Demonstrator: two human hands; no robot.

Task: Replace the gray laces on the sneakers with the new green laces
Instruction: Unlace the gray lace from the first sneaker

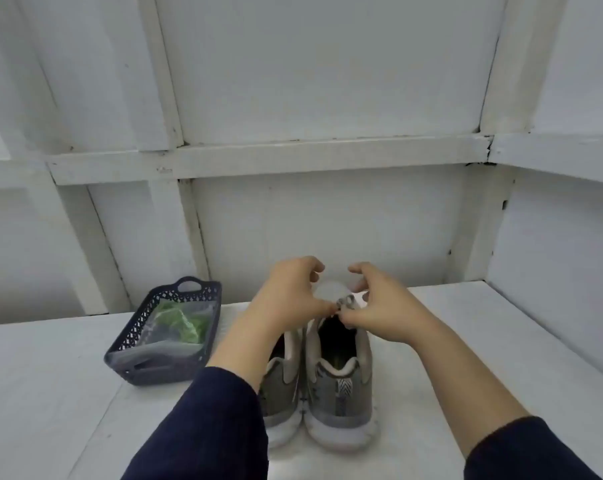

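Both arms reach forward, dark blue sleeves (206, 420) drawn back from the forearms. The left hand (289, 292) and right hand (386, 306) meet at the fingertips, thumbs and forefingers pinching a gray lace (345, 301), other fingers loosely curled above.

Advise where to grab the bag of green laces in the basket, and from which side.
Pinch the slack clear plastic of the bag of green laces beside the green bundle, coming straight down from above. The bag lies inside the blue basket, whose walls block any sideways approach; only its top is open.
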